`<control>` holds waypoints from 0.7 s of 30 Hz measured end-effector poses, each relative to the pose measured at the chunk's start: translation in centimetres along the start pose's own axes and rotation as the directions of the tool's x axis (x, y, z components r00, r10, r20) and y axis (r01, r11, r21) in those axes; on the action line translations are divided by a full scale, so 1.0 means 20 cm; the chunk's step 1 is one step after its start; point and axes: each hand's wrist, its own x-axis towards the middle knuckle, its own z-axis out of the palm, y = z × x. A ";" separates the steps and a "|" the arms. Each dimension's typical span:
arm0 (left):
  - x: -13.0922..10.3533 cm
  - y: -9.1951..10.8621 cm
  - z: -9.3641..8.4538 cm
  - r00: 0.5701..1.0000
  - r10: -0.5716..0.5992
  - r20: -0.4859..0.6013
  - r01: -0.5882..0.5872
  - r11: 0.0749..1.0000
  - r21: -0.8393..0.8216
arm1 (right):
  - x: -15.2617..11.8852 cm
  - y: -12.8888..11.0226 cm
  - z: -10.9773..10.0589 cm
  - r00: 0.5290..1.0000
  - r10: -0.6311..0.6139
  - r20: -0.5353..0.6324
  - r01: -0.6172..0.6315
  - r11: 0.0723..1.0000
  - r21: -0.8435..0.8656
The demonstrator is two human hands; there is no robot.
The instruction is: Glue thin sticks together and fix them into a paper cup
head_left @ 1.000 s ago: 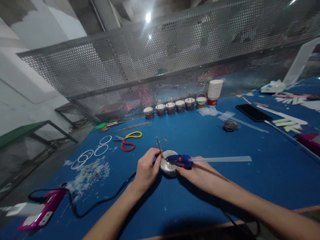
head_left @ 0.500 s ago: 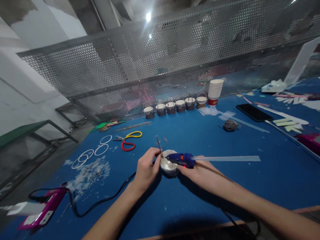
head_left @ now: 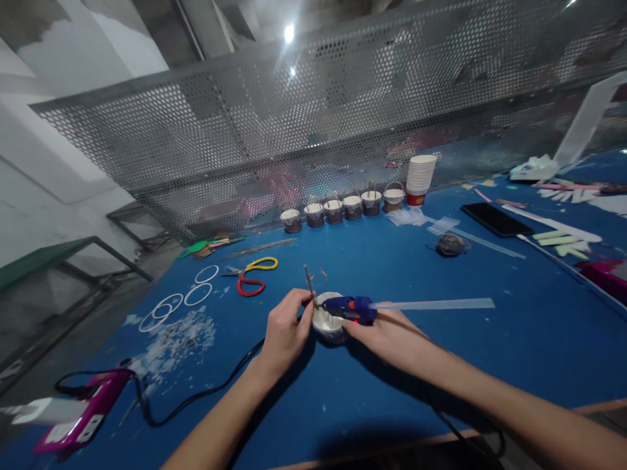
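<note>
A small cup with a white inside and grey outside (head_left: 331, 333) stands on the blue table between my hands. My left hand (head_left: 288, 321) pinches a thin dark stick (head_left: 308, 279) at the cup's left rim; the stick leans upward. My right hand (head_left: 385, 329) is wrapped round a blue glue gun (head_left: 350, 308), whose nozzle points left and reaches the stick's lower end over the cup. A long translucent glue stick (head_left: 435, 304) juts out of the gun's back. Whether glue is coming out is too small to tell.
Several small cups (head_left: 334, 212) line the mesh panel beside stacked paper cups (head_left: 421, 176). Scissors (head_left: 252, 286), white rings (head_left: 198, 294) and scraps lie left, near a pink power strip (head_left: 91, 414) with a black cable. A yarn ball (head_left: 450, 244) and phone (head_left: 496, 219) are right.
The glue gun has shifted slightly left, its nozzle now closer against the lower end of the stick. My left hand keeps its pinch, and the whole view has moved a little.
</note>
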 end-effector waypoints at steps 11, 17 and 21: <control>0.00 0.00 0.00 1.000 0.024 -0.014 -0.024 1.000 0.009 | 0.00 0.02 0.01 0.999 -0.053 0.006 0.053 0.999 -0.007; 0.01 0.01 0.00 1.000 0.022 0.002 -0.022 1.000 -0.009 | -0.02 0.02 0.01 0.999 -0.023 -0.026 0.022 0.998 -0.060; 0.01 0.01 -0.01 1.000 0.009 0.007 -0.009 1.000 -0.008 | -0.01 0.00 0.03 0.991 -0.128 -0.035 0.123 0.985 -0.120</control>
